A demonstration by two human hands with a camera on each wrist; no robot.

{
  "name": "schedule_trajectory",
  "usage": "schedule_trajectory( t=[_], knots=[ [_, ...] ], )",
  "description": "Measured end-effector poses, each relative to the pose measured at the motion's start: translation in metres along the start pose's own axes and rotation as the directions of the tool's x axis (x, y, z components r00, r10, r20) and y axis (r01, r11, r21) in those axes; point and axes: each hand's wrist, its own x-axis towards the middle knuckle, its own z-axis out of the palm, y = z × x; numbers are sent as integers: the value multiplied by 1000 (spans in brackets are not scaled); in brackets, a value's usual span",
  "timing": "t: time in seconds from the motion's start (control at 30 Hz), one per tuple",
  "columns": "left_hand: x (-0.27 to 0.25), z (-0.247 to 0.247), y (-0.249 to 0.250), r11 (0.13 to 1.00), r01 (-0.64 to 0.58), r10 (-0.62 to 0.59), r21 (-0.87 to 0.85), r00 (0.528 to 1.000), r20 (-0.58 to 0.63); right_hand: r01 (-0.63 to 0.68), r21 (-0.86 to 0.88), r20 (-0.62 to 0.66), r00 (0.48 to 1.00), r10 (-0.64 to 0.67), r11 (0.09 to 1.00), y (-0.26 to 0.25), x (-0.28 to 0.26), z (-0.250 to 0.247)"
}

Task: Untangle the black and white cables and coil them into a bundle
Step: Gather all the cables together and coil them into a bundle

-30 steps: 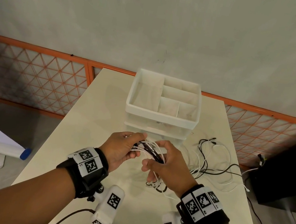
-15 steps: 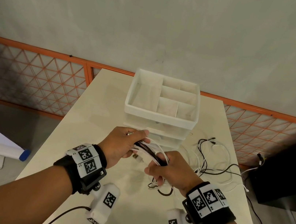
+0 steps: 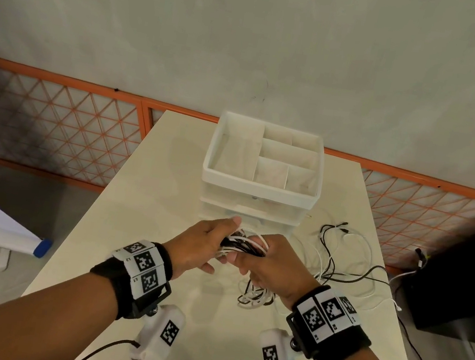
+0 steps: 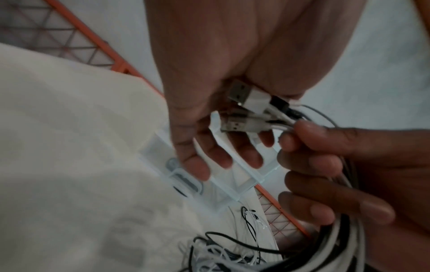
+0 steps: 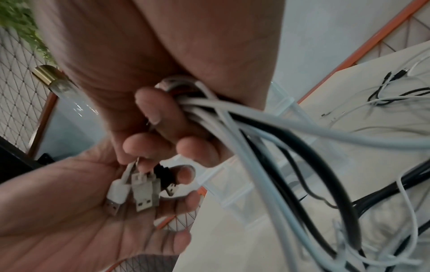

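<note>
A bunch of black and white cables [image 3: 243, 245] runs between my two hands above the table. My left hand [image 3: 205, 244] has its thumb pressed on the USB plug ends [image 4: 248, 103], which lie against its palm and straight fingers [image 5: 137, 193]. My right hand [image 3: 271, 263] grips the cable strands [image 5: 232, 117] with curled fingers, right next to the left hand. Loops of the cables [image 3: 255, 298] hang below the right hand onto the table. The rest of the cables [image 3: 338, 256] lies loose and tangled on the table to the right.
A white compartment organiser with drawers [image 3: 230, 178] stands just beyond my hands on the cream table [image 3: 150, 197]. A black box [image 3: 460, 290] sits off the table's right edge. An orange mesh fence [image 3: 53, 127] runs behind. A white roll with a blue cap [image 3: 43, 247] lies on the floor at left.
My hands have drawn closer together, so less cable shows between them. The right hand has gathered more strands into its grip; the loops beneath it hang lower.
</note>
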Motion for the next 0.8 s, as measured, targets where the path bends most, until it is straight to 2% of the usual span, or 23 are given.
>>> schedule_trajectory(
  t=[0.07,0.1,0.17,0.27,0.37,0.47,0.57,0.67,0.8],
  knots=[
    [-3,0,-2,991,-3,9,-134,999,42,4,-50,31,1000,-2,999,0,-1,1],
    [-3,0,-3,987,-37,41,-158,999,19,-7,-71,57,998,11,997,-2,-1,1],
    [-3,2,-4,987,-105,100,-122,994,-45,-42,-90,115,992,53,995,-3,0,1],
    [-2,4,-3,985,-148,142,-90,988,-68,-95,-95,153,982,109,991,-4,0,0],
    [1,3,-1,985,-143,133,-102,986,-97,-77,-5,59,995,77,997,0,0,1],
    [3,0,0,978,-104,77,-179,985,-152,49,124,-107,994,-36,991,2,-1,-3],
    [3,-2,0,966,-82,39,-245,984,-175,143,95,-203,972,-122,985,6,-3,-4],
    [3,-2,1,943,-57,1,-327,985,-170,152,103,-219,967,-126,983,10,-5,-3],
    [-1,0,4,915,1,-37,-403,996,-82,128,145,-154,982,-106,981,11,-5,-2]
  ],
)
